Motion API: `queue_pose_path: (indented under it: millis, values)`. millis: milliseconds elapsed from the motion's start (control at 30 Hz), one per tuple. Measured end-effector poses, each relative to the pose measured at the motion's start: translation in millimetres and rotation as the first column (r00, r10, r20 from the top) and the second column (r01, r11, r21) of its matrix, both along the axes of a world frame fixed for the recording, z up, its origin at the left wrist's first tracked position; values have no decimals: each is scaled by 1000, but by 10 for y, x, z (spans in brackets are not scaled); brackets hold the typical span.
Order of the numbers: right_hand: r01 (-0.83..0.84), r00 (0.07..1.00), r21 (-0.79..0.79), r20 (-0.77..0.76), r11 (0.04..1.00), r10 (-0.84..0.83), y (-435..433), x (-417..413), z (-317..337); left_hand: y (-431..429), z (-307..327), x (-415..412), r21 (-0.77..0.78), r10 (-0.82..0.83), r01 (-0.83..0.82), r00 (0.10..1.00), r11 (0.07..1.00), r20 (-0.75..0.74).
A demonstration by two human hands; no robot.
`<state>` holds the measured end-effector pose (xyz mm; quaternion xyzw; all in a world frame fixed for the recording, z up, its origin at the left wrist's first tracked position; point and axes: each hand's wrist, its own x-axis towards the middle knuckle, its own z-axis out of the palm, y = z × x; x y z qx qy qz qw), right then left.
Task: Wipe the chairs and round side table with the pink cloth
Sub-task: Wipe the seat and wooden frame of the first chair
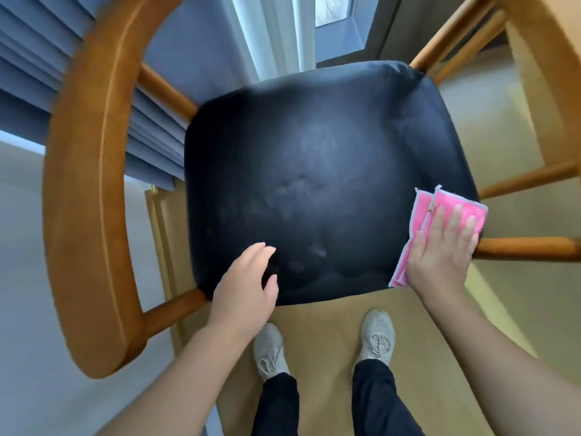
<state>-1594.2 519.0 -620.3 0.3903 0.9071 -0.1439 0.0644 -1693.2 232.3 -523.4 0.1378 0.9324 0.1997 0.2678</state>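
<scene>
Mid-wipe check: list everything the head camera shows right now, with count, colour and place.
chair: one, brown wooden frame, fills most of the view
seat: one, black and padded, centre of the chair
pink cloth: one, pink with pale edging, on the seat's right side near the front
curtain: one, blue and pleated, upper left behind the chair
window: one, pale frame, top centre
floor: tan, under the chair and feet
shoes: two, off-white, bottom centre
trouser legs: two, dark, bottom centre
left hand: one, fingers relaxed, at the seat's front left, holding nothing
right hand: one, flat on the pink cloth
</scene>
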Motion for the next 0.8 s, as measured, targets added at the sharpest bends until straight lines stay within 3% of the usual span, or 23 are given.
queue_pose_path:
  millis: [133,433,667,800]
  values:
    - [-240,970,53,58,969,237,-377,-370,41,-292,59,237,57,119,-120,993,991,19]
    - [-427,903,71,86,902,421,-924,-1123,35,-683,85,586,18,202,-204,976,979,76]
    - [-784,620,-13,16,620,784,-1936,-1574,87,-982,129,641,-28,235,-233,968,972,94]
    - [-884,467,-2,27,467,884,-2109,-1621,110,-1121,138,665,-52,258,-254,964,966,69]
